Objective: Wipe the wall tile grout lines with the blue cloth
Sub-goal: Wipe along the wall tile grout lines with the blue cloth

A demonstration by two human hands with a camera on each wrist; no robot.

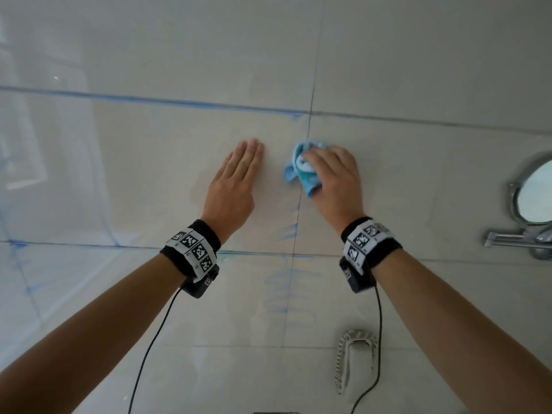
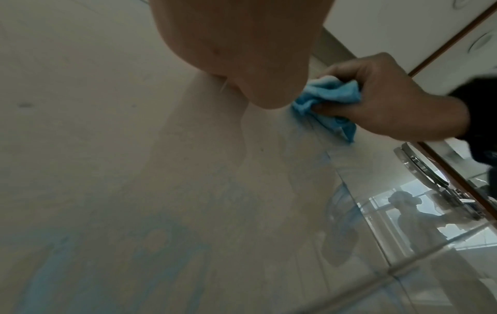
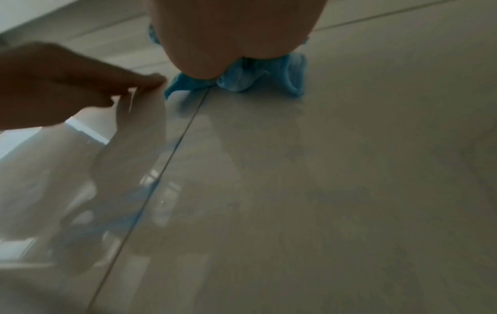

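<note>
The right hand bunches the blue cloth in curled fingers and presses it against the wall, right on the vertical grout line between two pale tiles. The left hand lies flat on the tile just beside it, fingers straight and together, holding nothing — it looks like a brace for balance.

Blue marks run along this vertical line below the cloth, and more blue traces the horizontal grout line above and to the left, plus fainter smears lower down. By that evidence the wiping is partway through, with plenty of line left to clear.

To do this stroke well, the pad of cloth should stay centred on the groove and travel along it, not across, so the pigment is lifted out instead of spread over the glossy tile face. Firm pressure through the fingertips matters more than speed. The wad looks loosely crumpled; turning a fresh fold outward would help avoid re-smearing. The left palm is best kept off the marked lines — and clear of the stroke's path downward. A round mirror on a chrome arm stands well to the right, out of the way.
</note>
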